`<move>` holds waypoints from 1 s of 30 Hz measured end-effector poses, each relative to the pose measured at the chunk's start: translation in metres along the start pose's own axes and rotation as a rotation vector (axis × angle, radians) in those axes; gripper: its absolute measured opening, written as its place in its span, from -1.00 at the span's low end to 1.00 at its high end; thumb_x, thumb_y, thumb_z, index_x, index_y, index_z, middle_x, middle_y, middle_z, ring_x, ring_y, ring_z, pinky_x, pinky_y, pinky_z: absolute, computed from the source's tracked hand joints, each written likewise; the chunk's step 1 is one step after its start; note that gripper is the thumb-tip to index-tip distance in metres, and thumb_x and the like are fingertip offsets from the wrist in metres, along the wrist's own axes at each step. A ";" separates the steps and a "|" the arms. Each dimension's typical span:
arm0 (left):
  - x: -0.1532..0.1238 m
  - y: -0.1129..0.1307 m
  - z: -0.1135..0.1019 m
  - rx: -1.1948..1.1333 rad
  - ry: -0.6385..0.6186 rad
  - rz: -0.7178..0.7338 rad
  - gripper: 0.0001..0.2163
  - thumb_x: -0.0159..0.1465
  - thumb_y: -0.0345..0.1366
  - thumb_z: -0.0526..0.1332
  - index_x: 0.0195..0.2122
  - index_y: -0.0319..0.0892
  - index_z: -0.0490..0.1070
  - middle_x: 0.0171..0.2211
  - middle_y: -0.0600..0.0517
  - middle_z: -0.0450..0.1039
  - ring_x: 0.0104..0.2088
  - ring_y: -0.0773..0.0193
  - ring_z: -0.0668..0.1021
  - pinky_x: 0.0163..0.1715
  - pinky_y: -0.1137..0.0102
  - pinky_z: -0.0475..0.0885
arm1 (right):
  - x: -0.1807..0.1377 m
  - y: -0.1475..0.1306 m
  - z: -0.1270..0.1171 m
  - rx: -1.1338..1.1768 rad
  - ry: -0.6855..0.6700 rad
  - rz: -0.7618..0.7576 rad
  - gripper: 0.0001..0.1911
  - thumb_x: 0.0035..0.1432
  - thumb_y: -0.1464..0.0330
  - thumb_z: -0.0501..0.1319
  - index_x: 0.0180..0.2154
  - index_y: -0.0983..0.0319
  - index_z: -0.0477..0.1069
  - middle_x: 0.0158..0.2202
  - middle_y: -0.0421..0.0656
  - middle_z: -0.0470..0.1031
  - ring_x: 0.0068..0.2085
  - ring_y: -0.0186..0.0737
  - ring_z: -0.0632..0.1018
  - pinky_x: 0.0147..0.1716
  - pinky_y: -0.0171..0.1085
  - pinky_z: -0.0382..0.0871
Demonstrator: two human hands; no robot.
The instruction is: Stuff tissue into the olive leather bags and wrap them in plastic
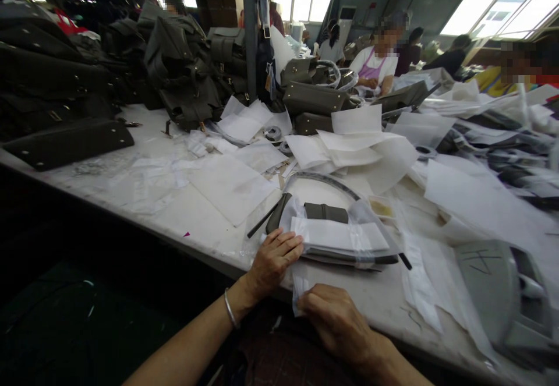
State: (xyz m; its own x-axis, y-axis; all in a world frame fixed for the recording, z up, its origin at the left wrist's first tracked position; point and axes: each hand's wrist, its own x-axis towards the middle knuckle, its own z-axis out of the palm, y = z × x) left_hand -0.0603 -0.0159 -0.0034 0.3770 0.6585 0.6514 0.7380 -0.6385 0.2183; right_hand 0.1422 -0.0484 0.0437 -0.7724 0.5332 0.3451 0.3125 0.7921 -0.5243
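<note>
A dark olive handbag lies at the table's front edge, its flap partly covered by white paper and translucent wrapping. Its handle, wrapped in a clear covering, arches up behind it. My left hand rests on the bag's near left corner, fingers stretched out over the paper. Below that corner, a strip of clear tape hangs over the table edge. Its lower end is pinched between the fingers of my right hand. Another clear band crosses the bag's right side.
A grey tape dispenser stands at the right edge. Loose white sheets are scattered behind the bag. Dark bags pile up at the back left, with one dark piece at the left edge. A person works across the table.
</note>
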 end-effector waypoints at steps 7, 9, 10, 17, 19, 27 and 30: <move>0.001 0.000 0.000 -0.032 0.032 0.001 -0.75 0.40 -0.42 0.03 -0.01 -0.13 0.44 -0.01 0.00 0.55 0.09 0.24 0.49 0.22 0.19 0.27 | 0.029 0.004 -0.028 0.136 0.042 0.102 -0.81 0.32 0.40 0.10 -0.36 0.19 0.41 -0.49 -0.21 0.47 -0.47 -0.32 0.45 -0.44 -0.36 0.26; 0.000 0.000 0.000 -0.050 0.036 -0.007 -0.74 0.40 -0.43 0.02 -0.01 -0.13 0.44 -0.03 -0.02 0.55 0.09 0.23 0.49 0.21 0.17 0.29 | 0.047 0.011 -0.040 0.180 0.072 0.166 -0.84 0.30 0.36 0.16 -0.35 0.18 0.45 -0.45 -0.22 0.52 -0.44 -0.32 0.50 -0.39 -0.37 0.32; 0.000 0.001 0.000 -0.059 0.035 -0.014 -0.74 0.39 -0.45 0.02 -0.02 -0.13 0.43 -0.03 -0.02 0.55 0.10 0.23 0.48 0.21 0.16 0.28 | 0.056 0.016 -0.046 0.196 0.088 0.204 -0.85 0.29 0.35 0.19 -0.36 0.18 0.46 -0.44 -0.23 0.54 -0.43 -0.32 0.51 -0.37 -0.37 0.33; 0.010 0.015 -0.014 -0.159 -0.025 -0.257 -0.90 0.24 -0.39 0.20 -0.22 -0.12 0.44 -0.14 -0.01 0.54 0.11 0.10 0.46 0.30 -0.05 0.10 | 0.097 0.063 -0.053 0.114 0.096 0.441 -0.86 0.20 0.31 0.25 -0.40 0.15 0.53 -0.48 -0.27 0.57 -0.45 -0.30 0.52 -0.40 -0.35 0.31; 0.016 0.019 -0.015 -0.183 0.003 -0.331 -0.93 0.23 -0.31 0.26 -0.27 -0.11 0.42 -0.18 0.01 0.54 0.06 0.08 0.48 0.28 -0.08 0.11 | 0.100 0.074 -0.046 0.081 0.090 0.454 -0.87 0.18 0.32 0.27 -0.41 0.15 0.54 -0.45 -0.26 0.58 -0.41 -0.29 0.53 -0.36 -0.33 0.32; 0.031 0.020 0.003 -0.093 0.108 -0.467 -0.88 0.21 -0.46 0.17 -0.43 -0.11 0.31 -0.39 0.08 0.46 -0.25 0.21 0.52 0.13 0.04 0.30 | 0.099 0.091 -0.025 0.001 0.101 0.474 -0.87 0.13 0.40 0.29 -0.47 0.16 0.52 -0.42 -0.23 0.49 -0.34 -0.28 0.51 -0.29 -0.31 0.30; 0.034 0.020 0.001 -0.037 0.082 -0.471 -0.87 0.22 -0.47 0.14 -0.43 -0.11 0.30 -0.43 0.07 0.43 -0.31 0.22 0.51 0.07 0.07 0.37 | 0.100 0.092 -0.024 0.013 0.109 0.502 -0.88 0.11 0.42 0.29 -0.47 0.16 0.50 -0.43 -0.25 0.49 -0.34 -0.28 0.51 -0.29 -0.31 0.29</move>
State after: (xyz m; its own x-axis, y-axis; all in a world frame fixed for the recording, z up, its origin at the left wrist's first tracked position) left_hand -0.0324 -0.0060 0.0227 -0.0403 0.8467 0.5306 0.7970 -0.2930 0.5282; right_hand 0.1075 0.0850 0.0484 -0.4665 0.8754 0.1268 0.6231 0.4270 -0.6553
